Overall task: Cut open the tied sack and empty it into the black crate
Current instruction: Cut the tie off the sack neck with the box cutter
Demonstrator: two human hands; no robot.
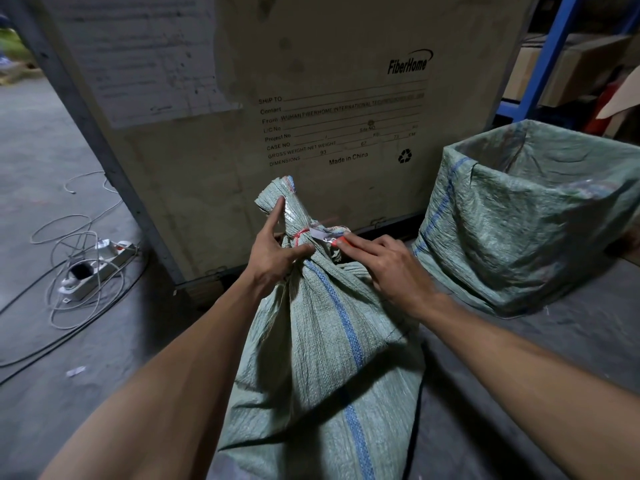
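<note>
Left fingers [304, 252] spread, I pinch sack neck [294, 216] steady; right hand [381, 263] grips cutter [329, 237], blade at red tie [300, 233] for severing.

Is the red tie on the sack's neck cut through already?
No: the red tie is wound tight around the neck of the sack, with the right hand holding a blade against it.
</note>
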